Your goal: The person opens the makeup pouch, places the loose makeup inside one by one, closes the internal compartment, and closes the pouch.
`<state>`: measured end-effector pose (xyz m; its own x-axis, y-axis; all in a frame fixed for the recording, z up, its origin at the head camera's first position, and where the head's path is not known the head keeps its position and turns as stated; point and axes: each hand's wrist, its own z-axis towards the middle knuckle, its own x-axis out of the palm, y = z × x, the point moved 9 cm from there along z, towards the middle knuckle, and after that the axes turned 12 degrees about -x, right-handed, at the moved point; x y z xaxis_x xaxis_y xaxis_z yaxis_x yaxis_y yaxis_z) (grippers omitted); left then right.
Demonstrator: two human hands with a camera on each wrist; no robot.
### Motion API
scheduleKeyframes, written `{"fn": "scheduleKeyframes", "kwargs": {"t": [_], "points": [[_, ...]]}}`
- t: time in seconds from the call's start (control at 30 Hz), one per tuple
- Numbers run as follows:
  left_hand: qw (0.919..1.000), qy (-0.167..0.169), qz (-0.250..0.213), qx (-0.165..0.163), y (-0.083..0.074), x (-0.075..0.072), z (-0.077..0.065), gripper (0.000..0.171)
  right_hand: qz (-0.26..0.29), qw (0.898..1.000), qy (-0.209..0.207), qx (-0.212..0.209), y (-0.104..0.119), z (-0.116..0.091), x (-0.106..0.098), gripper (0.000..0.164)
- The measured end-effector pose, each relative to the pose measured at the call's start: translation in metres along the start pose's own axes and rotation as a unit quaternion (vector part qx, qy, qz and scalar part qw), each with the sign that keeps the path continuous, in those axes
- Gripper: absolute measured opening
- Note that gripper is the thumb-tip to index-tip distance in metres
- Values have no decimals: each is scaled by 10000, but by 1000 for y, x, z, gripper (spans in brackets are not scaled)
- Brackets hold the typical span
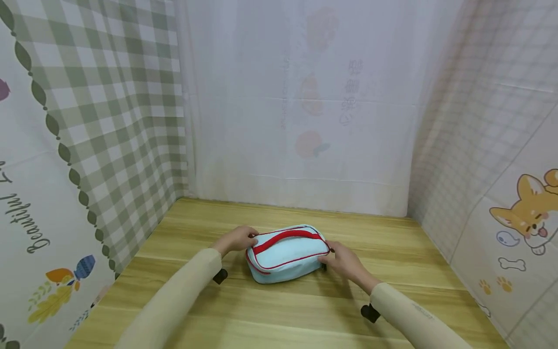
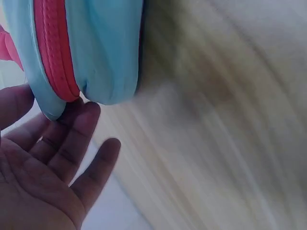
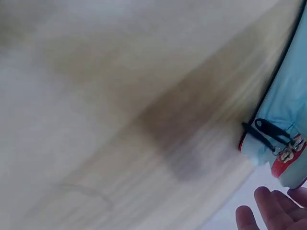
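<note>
A light blue zippered pouch (image 1: 296, 252) with red piping and a red carry strap (image 1: 285, 236) lies across the middle of the wooden table, between both hands. My left hand (image 1: 237, 239) pinches its left end, thumb on the top edge and fingers behind the corner. In the left wrist view, the red zipper (image 2: 55, 52) runs down to that corner, and the little finger stands off the pouch. My right hand (image 1: 346, 262) grips the opposite end. Two black zipper pulls (image 3: 269, 132) hang at that end in the right wrist view, just above the fingertips.
The wooden tabletop (image 1: 270, 310) extends around the pouch. A white printed curtain (image 1: 301, 106) closes the back, a green checked cloth (image 1: 109, 97) the left, and a cloth with a cartoon dog (image 1: 532, 218) the right. Black wrist straps (image 1: 370, 313) show below the cream sleeves.
</note>
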<state>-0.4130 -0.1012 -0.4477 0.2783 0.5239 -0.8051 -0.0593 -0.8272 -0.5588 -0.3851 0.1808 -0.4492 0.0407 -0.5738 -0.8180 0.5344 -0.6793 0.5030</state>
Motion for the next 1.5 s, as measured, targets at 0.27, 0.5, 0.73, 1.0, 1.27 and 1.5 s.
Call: {"fn": "scheduleKeyframes", "kwargs": {"t": [0.27, 0.5, 0.73, 1.0, 1.27, 1.5], "points": [[9998, -134, -130, 42, 9, 1, -16, 13, -588, 9982, -43, 82, -3, 24, 1, 48], [9997, -55, -205, 157, 9, 4, -33, 15, -792, 9968, 16, 62, 0, 44, 9, 43], [9952, 494, -252, 804, -8, 19, -45, 24, -550, 9983, 153, -115, 11, 55, 20, 37], [9965, 671, -303, 385, 0, 13, -33, 31, -65, 10000, -7, 28, 25, 41, 26, 42], [9980, -451, -421, -165, 4, -17, 4, 35, 201, 9994, -245, -149, 59, 10, 36, 71], [9963, -618, -456, -393, -6, -11, 31, 56, -256, 9991, -184, -273, 90, -18, 51, 111]]}}
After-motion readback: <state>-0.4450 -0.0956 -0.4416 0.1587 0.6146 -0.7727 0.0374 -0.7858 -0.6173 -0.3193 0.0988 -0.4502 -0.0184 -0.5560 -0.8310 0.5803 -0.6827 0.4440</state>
